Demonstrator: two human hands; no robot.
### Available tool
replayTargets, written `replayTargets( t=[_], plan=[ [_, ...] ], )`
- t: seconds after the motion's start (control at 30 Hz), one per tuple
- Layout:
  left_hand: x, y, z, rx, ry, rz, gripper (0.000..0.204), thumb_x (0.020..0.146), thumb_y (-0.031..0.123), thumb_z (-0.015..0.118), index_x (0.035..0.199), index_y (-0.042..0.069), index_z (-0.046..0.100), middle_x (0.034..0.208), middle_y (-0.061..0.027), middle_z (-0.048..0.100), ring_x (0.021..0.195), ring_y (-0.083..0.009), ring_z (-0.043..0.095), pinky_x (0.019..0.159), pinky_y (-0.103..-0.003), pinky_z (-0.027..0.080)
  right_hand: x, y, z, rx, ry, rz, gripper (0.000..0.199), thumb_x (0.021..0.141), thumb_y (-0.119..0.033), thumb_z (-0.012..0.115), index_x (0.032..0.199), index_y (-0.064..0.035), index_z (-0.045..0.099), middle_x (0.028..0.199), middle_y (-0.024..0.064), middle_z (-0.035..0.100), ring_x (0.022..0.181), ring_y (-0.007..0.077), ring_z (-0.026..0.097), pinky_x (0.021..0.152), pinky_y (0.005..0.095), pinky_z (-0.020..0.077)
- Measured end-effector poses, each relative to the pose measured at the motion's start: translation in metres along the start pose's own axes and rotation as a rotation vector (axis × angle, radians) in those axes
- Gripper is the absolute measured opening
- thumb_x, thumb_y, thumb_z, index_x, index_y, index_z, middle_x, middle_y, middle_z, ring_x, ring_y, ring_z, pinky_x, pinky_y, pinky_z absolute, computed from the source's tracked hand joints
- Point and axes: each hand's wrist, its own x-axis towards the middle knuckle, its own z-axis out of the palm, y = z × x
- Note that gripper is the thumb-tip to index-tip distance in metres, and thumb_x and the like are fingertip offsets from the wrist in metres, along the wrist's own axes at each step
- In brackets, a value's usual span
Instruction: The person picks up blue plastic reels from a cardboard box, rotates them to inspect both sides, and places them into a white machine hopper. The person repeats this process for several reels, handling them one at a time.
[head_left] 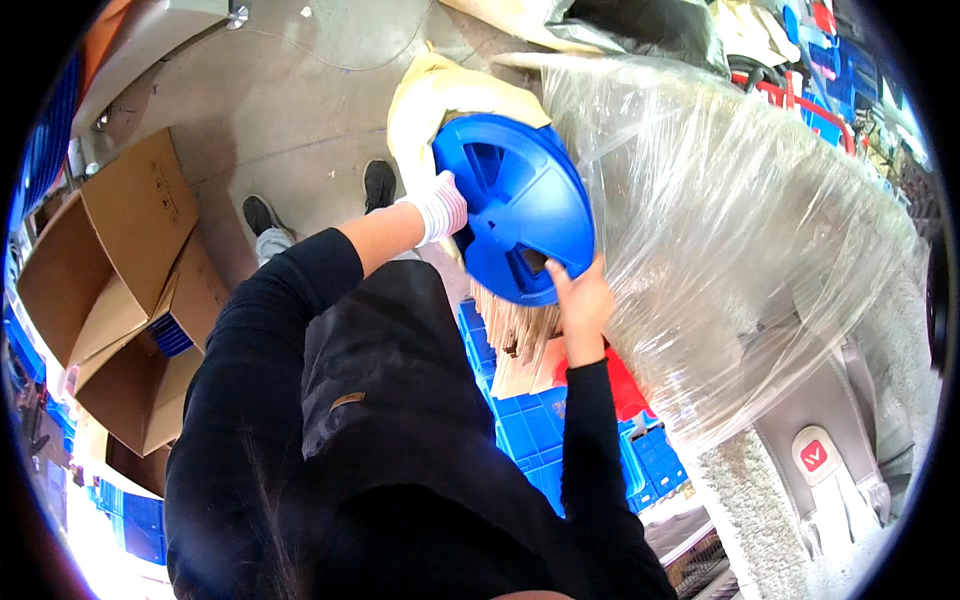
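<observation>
A large blue plastic disc (522,215), spool-like with wedge-shaped cut-outs and a raised rim, is held tilted in front of me. My left hand (442,208), in a white glove with pink stripes, is closed on its left side. Gripping its lower right edge, my bare right hand (584,300) has the thumb on the front face near a cut-out. The fingers behind the disc are hidden. A pale yellow bag (440,90) lies against the disc's far left side, partly covered by it.
On the right, clear plastic film (690,200) covers a large bulky load. Below the disc are a stack of brown cardboard pieces (520,325) and blue crates (530,430). Open cardboard boxes (135,250) stand at the left. Grey floor (300,110) stretches beyond my shoes.
</observation>
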Motion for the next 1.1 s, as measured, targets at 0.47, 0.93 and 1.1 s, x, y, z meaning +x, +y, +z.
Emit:
replayTargets(
  t=[0.47,0.93,1.1],
  plan=[
    [-0.007,-0.047,0.002,0.059,0.277,-0.096,0.007,0.072,0.019,0.065,0.071,0.018,0.072,0.073,0.001,0.069,0.075,-0.0204,0.066,0.065,-0.038,0.042,0.015,-0.042,-0.014,0.22,-0.003,-0.273,0.058,0.08,-0.051,0.064,0.113,-0.0047,0.053,0.082,0.0213,0.068,0.074,0.0401,0.066,0.064,0.0479,0.0514],
    [-0.11,-0.024,-0.033,-0.3,1.064,-0.337,0.011,0.079,0.016,0.054,0.089,0.013,0.052,0.098,-0.0085,0.053,0.099,-0.0262,0.052,0.095,-0.041,0.039,0.011,-0.052,0.036,0.677,0.257,-0.577,0.058,0.093,-0.027,0.055,0.139,0.0049,0.036,0.143,0.0265,0.035,0.133,0.0405,0.033,0.11,0.0462,0.0252],
    [-0.224,0.019,0.022,-0.551,1.052,-0.784,0.039,0.072,0.015,0.065,0.111,0.011,0.058,0.112,-0.0107,0.057,0.111,-0.0299,0.051,0.099,-0.044,0.038,-0.019,-0.087,0.022,0.701,0.26,-0.637,0.058,0.092,-0.022,0.056,0.139,0.0034,0.035,0.144,0.0268,0.032,0.133,0.0402,0.032,0.11,0.0459,0.0259]
  ],
)
